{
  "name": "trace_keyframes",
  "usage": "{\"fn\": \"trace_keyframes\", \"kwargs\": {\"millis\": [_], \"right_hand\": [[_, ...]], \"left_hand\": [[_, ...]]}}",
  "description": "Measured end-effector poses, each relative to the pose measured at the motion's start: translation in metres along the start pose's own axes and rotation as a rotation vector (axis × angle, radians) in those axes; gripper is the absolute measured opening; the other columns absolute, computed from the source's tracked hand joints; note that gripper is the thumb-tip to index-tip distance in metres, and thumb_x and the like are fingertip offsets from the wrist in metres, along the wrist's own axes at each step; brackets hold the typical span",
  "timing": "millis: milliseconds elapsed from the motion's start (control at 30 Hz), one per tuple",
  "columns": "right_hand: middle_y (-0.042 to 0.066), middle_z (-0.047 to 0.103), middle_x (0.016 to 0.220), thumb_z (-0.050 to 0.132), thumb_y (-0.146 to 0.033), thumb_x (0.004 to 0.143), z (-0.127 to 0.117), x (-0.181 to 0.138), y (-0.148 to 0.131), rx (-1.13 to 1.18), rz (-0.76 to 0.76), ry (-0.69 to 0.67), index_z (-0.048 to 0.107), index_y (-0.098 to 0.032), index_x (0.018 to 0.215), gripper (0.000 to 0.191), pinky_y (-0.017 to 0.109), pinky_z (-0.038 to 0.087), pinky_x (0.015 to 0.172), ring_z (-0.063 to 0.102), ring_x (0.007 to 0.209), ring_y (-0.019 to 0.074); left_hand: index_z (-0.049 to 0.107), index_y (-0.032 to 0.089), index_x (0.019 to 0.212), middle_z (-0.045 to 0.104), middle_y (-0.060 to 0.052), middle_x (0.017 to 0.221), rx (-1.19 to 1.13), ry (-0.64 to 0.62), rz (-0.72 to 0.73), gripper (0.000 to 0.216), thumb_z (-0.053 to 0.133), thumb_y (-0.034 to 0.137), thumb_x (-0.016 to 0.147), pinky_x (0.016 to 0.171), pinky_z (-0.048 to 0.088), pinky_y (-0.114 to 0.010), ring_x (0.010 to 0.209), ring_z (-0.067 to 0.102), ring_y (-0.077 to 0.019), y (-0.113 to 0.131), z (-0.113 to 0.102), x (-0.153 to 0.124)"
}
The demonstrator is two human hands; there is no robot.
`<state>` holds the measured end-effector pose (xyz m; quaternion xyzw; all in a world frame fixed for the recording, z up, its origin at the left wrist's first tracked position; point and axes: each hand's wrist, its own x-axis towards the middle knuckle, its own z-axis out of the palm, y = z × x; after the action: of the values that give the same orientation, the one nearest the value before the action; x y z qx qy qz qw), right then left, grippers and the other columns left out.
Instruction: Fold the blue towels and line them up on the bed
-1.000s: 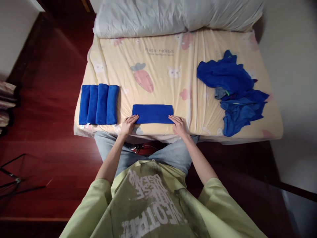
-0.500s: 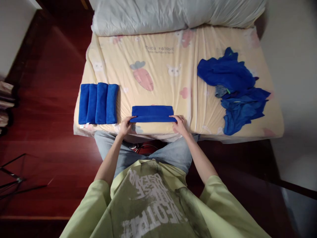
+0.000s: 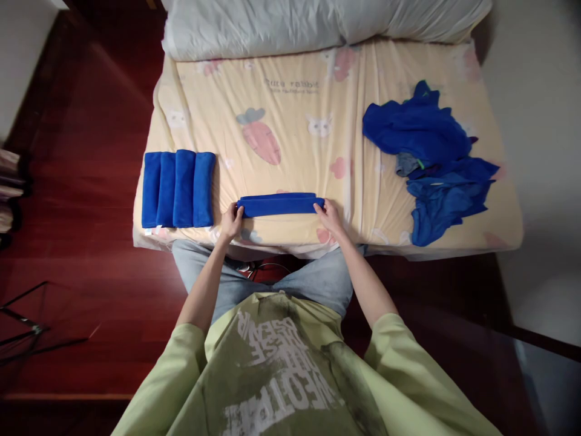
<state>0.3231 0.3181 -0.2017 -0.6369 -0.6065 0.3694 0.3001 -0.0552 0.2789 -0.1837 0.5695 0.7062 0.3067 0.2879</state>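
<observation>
A blue towel (image 3: 279,204) lies folded into a narrow strip near the front edge of the bed (image 3: 295,133). My left hand (image 3: 232,219) pinches its left end and my right hand (image 3: 327,216) pinches its right end, with the near edge lifted and turned over towards the far side. Several folded blue towels (image 3: 178,189) sit side by side in a row at the bed's front left corner. A loose heap of blue towels (image 3: 431,158) lies at the right of the bed.
The bed has a cream sheet printed with carrots and rabbits, and a grey-white duvet (image 3: 318,24) is bunched along its far end. Dark red wood floor (image 3: 82,181) surrounds it. A black stand's legs (image 3: 27,327) show at the left. A pale wall (image 3: 540,151) is at the right.
Both hands have taken hold of the strip's ends and folded its near edge away from me, so the towel now looks narrower. The camera view has shifted slightly.
</observation>
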Motion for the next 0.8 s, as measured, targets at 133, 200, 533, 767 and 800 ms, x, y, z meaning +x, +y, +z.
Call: {"fn": "trace_keyframes", "kwargs": {"millis": [133, 200, 533, 767, 800], "right_hand": [[0.005, 0.064, 0.081, 0.052, -0.069, 0.088, 0.000, 0.012, 0.001, -0.019, 0.034, -0.003, 0.053, -0.024, 0.089, 0.045, 0.034, 0.049, 0.075, 0.062, 0.079, 0.0227], [0.004, 0.063, 0.078, 0.053, -0.066, 0.088, 0.000, 0.017, 0.000, -0.035, 0.039, -0.003, 0.053, -0.024, 0.087, 0.041, 0.033, 0.048, 0.074, 0.061, 0.076, 0.0220], [0.006, 0.071, 0.094, 0.066, -0.051, 0.077, 0.003, 0.031, 0.003, 0.002, 0.152, 0.040, 0.062, -0.021, 0.096, 0.036, 0.040, 0.052, 0.090, 0.067, 0.092, 0.0256], [0.007, 0.072, 0.090, 0.074, -0.044, 0.078, 0.006, 0.033, -0.006, -0.097, 0.255, 0.128, 0.061, -0.018, 0.108, 0.042, 0.043, 0.054, 0.090, 0.069, 0.089, 0.0269], [0.008, 0.072, 0.092, 0.075, -0.043, 0.078, 0.004, 0.031, -0.009, -0.146, 0.232, 0.154, 0.060, -0.017, 0.113, 0.045, 0.043, 0.054, 0.090, 0.069, 0.091, 0.0275]], "left_hand": [[0.062, 0.017, 0.118, 0.074, -0.012, 0.104, -0.010, 0.007, -0.035, 0.037, 0.047, 0.047, 0.101, 0.086, 0.051, -0.033, 0.096, 0.069, -0.0259, 0.002, 0.001, 0.002], [0.061, 0.017, 0.119, 0.075, -0.012, 0.106, -0.009, 0.010, -0.045, 0.037, 0.047, 0.045, 0.101, 0.088, 0.051, -0.034, 0.097, 0.070, -0.0266, 0.003, 0.001, 0.002], [0.057, 0.018, 0.125, 0.073, -0.006, 0.086, 0.026, 0.023, -0.204, 0.035, 0.053, 0.039, 0.097, 0.084, 0.050, -0.032, 0.084, 0.069, -0.0237, 0.018, 0.003, 0.013], [0.059, 0.020, 0.117, 0.074, -0.007, 0.087, 0.125, 0.053, -0.286, 0.029, 0.061, 0.036, 0.093, 0.087, 0.051, -0.036, 0.090, 0.071, -0.0259, 0.022, 0.007, 0.024], [0.060, 0.019, 0.117, 0.074, -0.009, 0.089, 0.151, 0.085, -0.245, 0.029, 0.061, 0.035, 0.093, 0.089, 0.051, -0.037, 0.092, 0.071, -0.0267, 0.023, 0.008, 0.022]]}}
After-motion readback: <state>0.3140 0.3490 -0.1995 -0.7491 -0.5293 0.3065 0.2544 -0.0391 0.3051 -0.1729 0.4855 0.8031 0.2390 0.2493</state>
